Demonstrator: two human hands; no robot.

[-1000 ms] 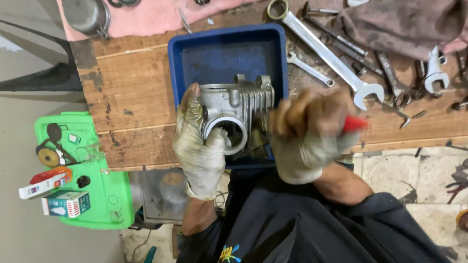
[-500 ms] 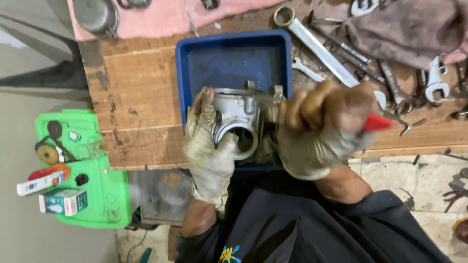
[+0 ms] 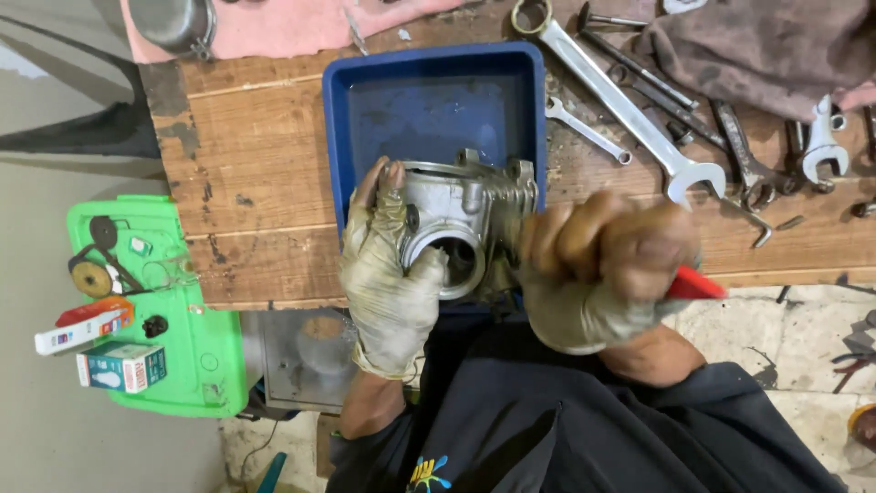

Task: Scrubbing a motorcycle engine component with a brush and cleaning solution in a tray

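Observation:
A grey finned metal engine cylinder with a round bore sits over the near edge of a blue plastic tray. My left hand, in a dirty fingerless glove, grips the cylinder's left side with the thumb at the bore's rim. At the cylinder's right side is my right hand, gloved too, closed around a red-handled tool. The tool's working end is hidden behind the hand and the cylinder.
The tray rests on a worn wooden bench. Several wrenches and a brown rag lie at the right. A pink cloth and a metal pot are at the back. A green lid with small boxes lies on the floor at the left.
The view has shifted slightly. My right hand with the red tool has moved a little lower and closer to the cylinder's right side. My left hand keeps its grip.

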